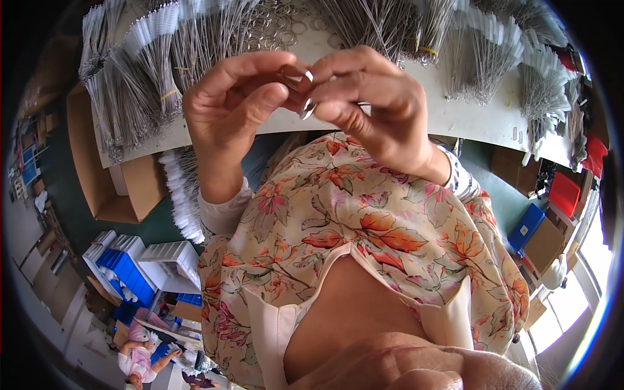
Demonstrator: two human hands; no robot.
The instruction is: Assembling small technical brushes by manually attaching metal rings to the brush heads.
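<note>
Above the near edge of the table, my left hand (pixel 235 97) and my right hand (pixel 376 94) meet with their fingertips almost touching. Between them is a small shiny metal ring (pixel 307 108), partly covered by the fingers. Thumb and fingers of my left hand pinch it on one side, and those of my right hand are closed on the other. Whether it is one ring or two linked together I cannot make out. A spread of loose metal rings (pixel 276 26) lies on the white table (pixel 481 117) just beyond my hands.
Bundles of thin wire-handled brushes (pixel 153 49) with white bristles cover the table's left, and more brush bundles (pixel 481 58) lie right. An open cardboard box (pixel 97 156) stands at the left. Blue and white bins (pixel 123 273) are lower left, near another person (pixel 140 357). A red bin (pixel 564 194) is at right.
</note>
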